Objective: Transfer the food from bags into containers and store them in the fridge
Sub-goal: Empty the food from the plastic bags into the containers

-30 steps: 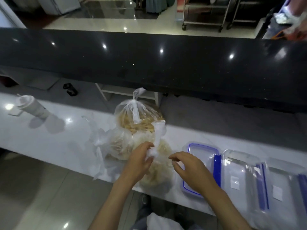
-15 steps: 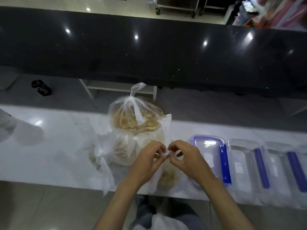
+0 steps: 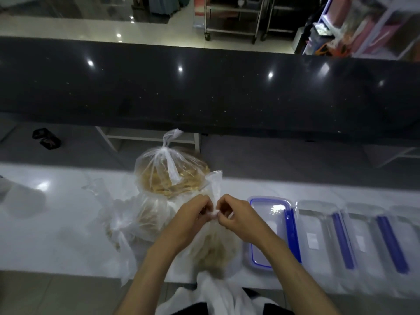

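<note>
Evidently both hands, left (image 3: 193, 215) and right (image 3: 234, 218), pinched the knot (image 3: 213, 213) of the near bag (image 3: 216, 248) at six o'clock on the counter (image 3: 56, 223); thin film looked soft, slippery, tearable.

Pale tan food is seen through clear bags (image 3: 170, 169) beyond the hands. Blue-trimmed clear lids (image 3: 270, 226) are noted right of the hands, on a white counter (image 3: 45, 235).

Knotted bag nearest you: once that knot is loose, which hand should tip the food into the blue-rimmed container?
Probably the right hand: the blue-rimmed container lies right beside it, while the left hand sits on the far side. Both now pinch the knot of the nearest bag.
</note>
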Motion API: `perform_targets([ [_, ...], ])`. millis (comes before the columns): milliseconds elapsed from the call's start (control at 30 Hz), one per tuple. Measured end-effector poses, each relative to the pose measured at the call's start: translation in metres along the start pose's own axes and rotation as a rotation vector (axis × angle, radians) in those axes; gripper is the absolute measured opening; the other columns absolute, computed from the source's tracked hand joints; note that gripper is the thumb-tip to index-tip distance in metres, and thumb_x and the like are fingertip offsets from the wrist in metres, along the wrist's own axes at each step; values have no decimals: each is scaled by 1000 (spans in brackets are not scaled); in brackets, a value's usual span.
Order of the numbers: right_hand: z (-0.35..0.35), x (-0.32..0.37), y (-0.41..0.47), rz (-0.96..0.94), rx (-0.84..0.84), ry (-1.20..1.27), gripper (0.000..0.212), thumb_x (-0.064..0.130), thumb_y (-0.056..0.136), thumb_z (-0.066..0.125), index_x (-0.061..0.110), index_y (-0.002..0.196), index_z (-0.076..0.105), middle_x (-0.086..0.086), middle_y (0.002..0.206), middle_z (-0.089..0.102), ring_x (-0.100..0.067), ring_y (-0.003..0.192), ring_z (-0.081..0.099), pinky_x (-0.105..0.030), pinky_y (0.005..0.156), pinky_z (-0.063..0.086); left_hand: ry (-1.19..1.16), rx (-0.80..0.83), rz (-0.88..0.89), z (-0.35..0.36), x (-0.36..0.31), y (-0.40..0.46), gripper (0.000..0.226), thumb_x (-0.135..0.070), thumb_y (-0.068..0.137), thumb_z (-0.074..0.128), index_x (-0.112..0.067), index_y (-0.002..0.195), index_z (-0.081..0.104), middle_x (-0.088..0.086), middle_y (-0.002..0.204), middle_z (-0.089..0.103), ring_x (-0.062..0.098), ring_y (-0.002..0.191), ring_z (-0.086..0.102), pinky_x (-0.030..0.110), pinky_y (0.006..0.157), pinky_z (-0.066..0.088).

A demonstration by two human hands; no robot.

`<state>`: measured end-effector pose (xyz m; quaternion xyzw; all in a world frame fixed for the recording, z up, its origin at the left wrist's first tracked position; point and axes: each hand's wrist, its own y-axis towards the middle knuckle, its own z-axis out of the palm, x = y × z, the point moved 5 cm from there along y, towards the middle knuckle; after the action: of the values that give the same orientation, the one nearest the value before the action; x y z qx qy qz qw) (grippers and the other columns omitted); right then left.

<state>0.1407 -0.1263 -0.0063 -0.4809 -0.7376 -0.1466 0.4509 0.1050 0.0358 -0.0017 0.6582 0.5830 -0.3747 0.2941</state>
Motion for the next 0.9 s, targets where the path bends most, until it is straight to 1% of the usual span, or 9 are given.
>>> perform_targets([
  [100,-6,0,3,-33,-1,-26,9,28,91,66,30,92,58,8,84,67,-13,76,62,-38,72,58,7,-7,-30,4,-2,2,20,-21,99,70,-19,85,55,-5,84,61,16,78,57,29,70,51],
  [233,-11,-2,8,-60,31,37,6,31,94,67,30,93,61,8,88,70,-11,81,69,-36,76,61,-11,-36,-48,2,1,1,19,-26,99,69,-21,86,57,-6,83,63,15,79,60,19,69,48],
  [367,-16,-4,15,-95,128,145,6,29,95,71,27,97,66,4,92,74,-15,87,72,-40,83,62,-144,-105,-125,2,2,-5,16,-35,98,69,-20,95,63,-2,91,70,19,87,69,32,79,58],
  [500,-16,-12,15,-84,185,131,9,28,92,76,26,97,69,3,93,75,-16,88,73,-42,83,62,-205,-80,-167,16,-1,-11,10,-32,100,66,-23,98,61,-3,91,73,19,89,72,32,79,58],
  [567,-12,-15,15,-53,194,116,6,21,96,71,26,92,68,4,91,74,-16,84,74,-42,81,63,-158,-56,-190,21,2,-15,7,-31,102,62,-29,97,58,-8,88,71,15,84,69,31,76,55],
  [700,-10,-14,18,-68,161,76,19,10,100,56,22,87,64,6,88,71,-15,79,72,-42,76,63,-86,-39,-199,19,4,-18,10,-29,105,59,-31,96,54,-6,83,66,20,75,63,36,69,53],
  [767,-9,-10,18,-73,130,64,18,12,103,54,22,89,61,7,90,69,-13,77,71,-40,76,62,-81,-64,-189,16,-1,-18,10,-29,106,58,-30,97,53,-2,83,66,21,72,62,34,64,51],
  [833,-5,-13,17,-36,89,89,17,18,107,50,24,92,57,7,93,67,-12,79,69,-37,77,61,-69,-97,-171,16,-6,-18,9,-29,106,57,-29,98,54,-2,84,65,14,70,60,28,62,48],
  [900,0,-20,12,-2,66,135,17,22,109,44,25,95,52,5,94,65,-14,83,66,-36,78,60,14,-136,-147,17,-7,-19,5,-30,104,60,-32,101,56,-11,91,65,7,81,63,25,69,53],
])
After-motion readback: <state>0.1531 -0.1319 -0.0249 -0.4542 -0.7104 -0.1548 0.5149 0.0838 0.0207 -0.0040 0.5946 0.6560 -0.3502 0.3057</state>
